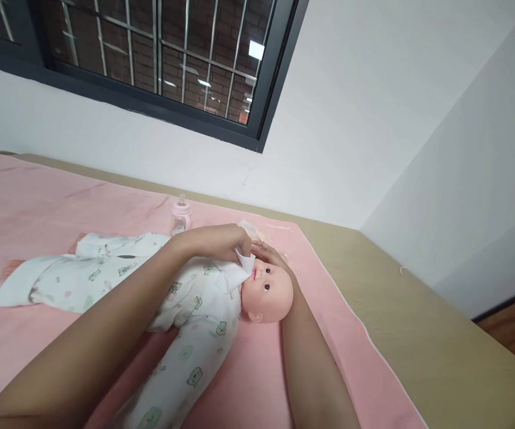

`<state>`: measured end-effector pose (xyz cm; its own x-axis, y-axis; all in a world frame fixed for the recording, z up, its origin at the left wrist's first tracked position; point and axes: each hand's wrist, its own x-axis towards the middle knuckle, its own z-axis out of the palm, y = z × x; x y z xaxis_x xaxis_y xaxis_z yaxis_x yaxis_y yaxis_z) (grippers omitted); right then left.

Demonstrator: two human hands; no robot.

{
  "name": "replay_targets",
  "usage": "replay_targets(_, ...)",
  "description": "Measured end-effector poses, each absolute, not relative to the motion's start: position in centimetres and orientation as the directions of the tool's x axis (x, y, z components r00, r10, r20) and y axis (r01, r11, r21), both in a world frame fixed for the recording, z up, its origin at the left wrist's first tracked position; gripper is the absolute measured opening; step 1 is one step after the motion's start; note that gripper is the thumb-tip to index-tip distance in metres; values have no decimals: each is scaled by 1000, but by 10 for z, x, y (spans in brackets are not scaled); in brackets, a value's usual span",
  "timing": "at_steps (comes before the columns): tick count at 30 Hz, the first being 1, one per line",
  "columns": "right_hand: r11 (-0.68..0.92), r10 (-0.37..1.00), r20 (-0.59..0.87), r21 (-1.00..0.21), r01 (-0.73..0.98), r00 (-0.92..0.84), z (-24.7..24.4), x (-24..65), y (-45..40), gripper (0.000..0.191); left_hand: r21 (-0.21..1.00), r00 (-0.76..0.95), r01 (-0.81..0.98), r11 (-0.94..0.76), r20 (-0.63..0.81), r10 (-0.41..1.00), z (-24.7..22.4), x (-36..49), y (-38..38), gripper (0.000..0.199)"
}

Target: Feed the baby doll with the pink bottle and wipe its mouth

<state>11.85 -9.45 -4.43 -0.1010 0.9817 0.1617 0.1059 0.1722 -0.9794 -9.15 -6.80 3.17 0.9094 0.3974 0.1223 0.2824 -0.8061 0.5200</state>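
Observation:
A baby doll (268, 292) in a white suit with green bear prints lies on its back, its head to the right. My left hand (228, 241) reaches over the doll's chest, fingers closed on a white cloth (247, 262) by its mouth and chin. Whether this cloth is a loose piece or part of the collar, I cannot tell. Along the far side of the doll's head rests my right hand (271, 253), touching it, with the visible fingers stretched out toward my left hand. Part of the right hand is hidden behind the head.
Beneath the doll is a pink mat (257, 369) on a tan surface (373, 280). A pink-topped baby bottle (181, 215) stands beyond the doll. Behind my hands lies a partly hidden clear packet (249, 229). A white wall and a barred window (159, 53) border the far side.

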Motion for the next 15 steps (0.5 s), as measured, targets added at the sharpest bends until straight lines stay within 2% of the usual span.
replay_targets(5, 78, 985, 81, -997, -27, -154, -53, 119, -83, 34, 472, 923, 294, -831, 85, 375, 35, -90, -74, 8)
replay_targets(15, 77, 986, 80, -997, -30, -143, -66, 126, -79, 38, 446, 936, 283, -849, 67, 347, 39, -88, -81, 12)
